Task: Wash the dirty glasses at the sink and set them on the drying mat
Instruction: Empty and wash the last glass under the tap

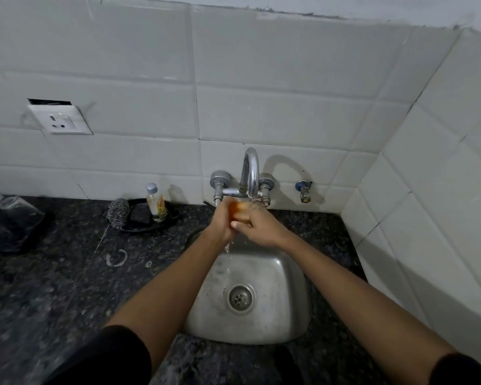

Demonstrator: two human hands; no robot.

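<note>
A clear glass point(240, 210) with an orange-brown tint is held under the chrome faucet point(250, 173), above the steel sink point(289, 307). My left hand point(222, 222) wraps around its left side. From the right, my right hand point(257, 226) grips it with the thumb across the front. Water runs from the hands down into the basin. Much of the glass is hidden by my fingers. At the far left, clear glassware point(3, 207) lies blurred on a dark mat point(14, 237).
A black dish point(145, 220) behind the sink holds a steel scrubber point(118, 213) and a small soap bottle point(156, 202). Dark granite counter point(67, 287) spreads left. A wall socket point(60, 119) sits on the tiles; tiled wall closes the right side.
</note>
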